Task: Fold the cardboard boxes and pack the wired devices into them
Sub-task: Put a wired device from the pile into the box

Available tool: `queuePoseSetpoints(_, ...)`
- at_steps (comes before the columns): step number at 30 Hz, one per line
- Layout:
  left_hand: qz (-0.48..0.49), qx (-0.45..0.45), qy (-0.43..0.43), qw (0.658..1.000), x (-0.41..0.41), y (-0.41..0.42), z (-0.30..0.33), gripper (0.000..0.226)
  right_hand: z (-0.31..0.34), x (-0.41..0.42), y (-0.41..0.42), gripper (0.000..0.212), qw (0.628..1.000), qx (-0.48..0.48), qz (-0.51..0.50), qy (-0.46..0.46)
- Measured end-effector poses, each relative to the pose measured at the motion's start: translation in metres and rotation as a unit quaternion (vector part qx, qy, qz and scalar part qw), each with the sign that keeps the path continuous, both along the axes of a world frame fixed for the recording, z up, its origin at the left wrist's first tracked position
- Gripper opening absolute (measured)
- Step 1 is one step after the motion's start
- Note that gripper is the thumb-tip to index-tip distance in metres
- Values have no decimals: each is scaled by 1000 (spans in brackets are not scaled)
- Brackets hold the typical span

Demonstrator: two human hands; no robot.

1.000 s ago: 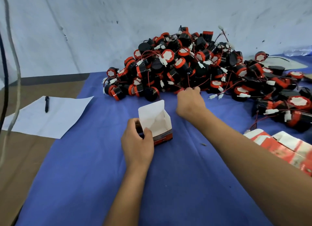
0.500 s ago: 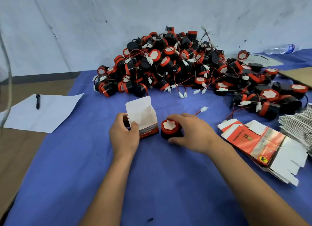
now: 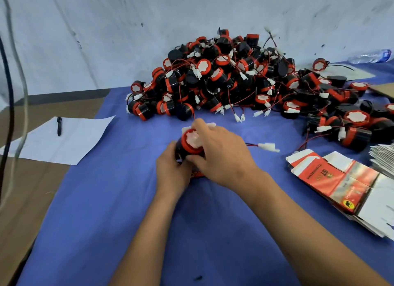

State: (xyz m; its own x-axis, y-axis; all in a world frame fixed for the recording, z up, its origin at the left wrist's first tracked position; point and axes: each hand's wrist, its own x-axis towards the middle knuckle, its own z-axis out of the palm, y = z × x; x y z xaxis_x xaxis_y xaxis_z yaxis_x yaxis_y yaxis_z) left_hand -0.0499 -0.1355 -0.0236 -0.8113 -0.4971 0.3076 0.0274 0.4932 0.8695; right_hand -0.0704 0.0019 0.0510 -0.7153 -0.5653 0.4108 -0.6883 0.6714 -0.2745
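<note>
Fingers (image 3: 199,126) of the right hand (image 3: 221,155) grasp a wired device (image 3: 189,144), lowering it into the box (image 3: 197,174) that the left hand (image 3: 172,172) steadies; pile (image 3: 234,78) at one o'clock.

Folded box (image 3: 197,174) almost fully hidden under both hands, only a red strip showing. Device (image 3: 188,146) body covered by fingers at 3 o'clock. White connector (image 3: 269,147) blurred. Flat box stack (image 3: 349,180) cut by edge at 3 o'clock. Bottle (image 3: 371,56) at 2 o'clock cut too. Print on flat boxes too small to read.
</note>
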Motion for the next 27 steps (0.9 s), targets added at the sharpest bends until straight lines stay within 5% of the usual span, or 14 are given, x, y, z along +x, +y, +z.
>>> queuePoseSetpoints(9, -31, 116, -13, 993, -1, -1, 1, 16, -6, -2, 7, 46, 991, 57, -108, -48)
queuePoseSetpoints(12, -55, 168, -1, 984, 1, 4, 7, 31, -6, 1, 4, 28, 987, 105, -120, -34)
queuePoseSetpoints(16, -43, 70, -35, 996, 2, 13, 5, 15, -8, 9, 2, 17, 980, 158, -108, -61)
queuePoseSetpoints(23, -46, 149, -22, 988, 0, 14, 10, 18, 27, 14, 22, 17, 971, 138, -190, -46)
queuePoseSetpoints(27, -59, 178, -16, 982, 0, 13, 9, 19, 41, 14, 5, 16, 988, 65, -94, -104)
